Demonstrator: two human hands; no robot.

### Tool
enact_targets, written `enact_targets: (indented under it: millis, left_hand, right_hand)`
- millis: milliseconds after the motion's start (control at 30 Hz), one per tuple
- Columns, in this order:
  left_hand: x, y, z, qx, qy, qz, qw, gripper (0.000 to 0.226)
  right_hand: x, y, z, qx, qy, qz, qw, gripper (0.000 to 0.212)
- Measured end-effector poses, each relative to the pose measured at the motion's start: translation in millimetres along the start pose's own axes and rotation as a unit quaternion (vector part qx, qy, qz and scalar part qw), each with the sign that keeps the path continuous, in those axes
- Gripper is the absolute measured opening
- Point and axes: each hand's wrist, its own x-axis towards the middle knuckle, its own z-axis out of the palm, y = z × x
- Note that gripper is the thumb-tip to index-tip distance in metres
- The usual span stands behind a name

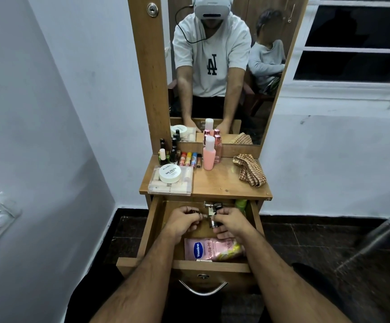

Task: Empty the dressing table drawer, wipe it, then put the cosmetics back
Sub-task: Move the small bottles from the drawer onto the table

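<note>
Reaching into drawer (156, 220), both hands' fingers (195, 221) pinching small bottles (213, 221)

Small items (211, 214): your fingers (192, 226) cover them (metallic, too small to name).
Vaseline pouch (209, 249): your right hand (232, 223) hides its top edge.
Green container (241, 203): mostly tucked under the surface (222, 183).

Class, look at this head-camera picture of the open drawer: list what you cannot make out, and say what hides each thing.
1. Small metal-capped items: the left hand and right hand cover most of them.
2. Pink Vaseline pouch: its right end lies under the right forearm.
3. Green item: tabletop edge cuts it off.
4. Drawer back: shadowed.
</note>
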Motion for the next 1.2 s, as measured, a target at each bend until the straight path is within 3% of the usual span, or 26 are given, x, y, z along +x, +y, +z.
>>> enact_targets:
  millis: [300, 700, 833, 967, 1200]
  left_hand:
    - [-9.5, 2.0, -0.8, 0.015, -0.01, 0.03, 0.999, 0.025]
    - [-56.6, 29.5, 5.0, 0.003, -0.066, 0.09, 0.994, 0.025]
    - [-64.5, 50.7, 18.3, 0.058, -0.031, 0.168, 0.984, 0.022]
    - [-58.7, 75.7, 32.9, 0.193, 0.082, 0.245, 0.947, 0.028]
    - [-38.1, 117.9, 43.6, 0.322, 0.189, 0.242, 0.895, 0.031]
  right_hand:
    - [-10.0, 0.0, -7.0, 0.011, -0.009, -0.042, 0.999, 0.011]
    - [-41.4, -14.2, -32.5, 0.084, 0.031, -0.146, 0.985, 0.021]
    - [-45.1, -31.3, -37.8, 0.077, 0.074, -0.193, 0.975, 0.019]
    - [-43.9, -51.9, -40.6, 0.054, 0.114, -0.234, 0.964, 0.019]
    - [-17.5, -77.8, -34.5, -0.067, 0.211, -0.244, 0.944, 0.02]
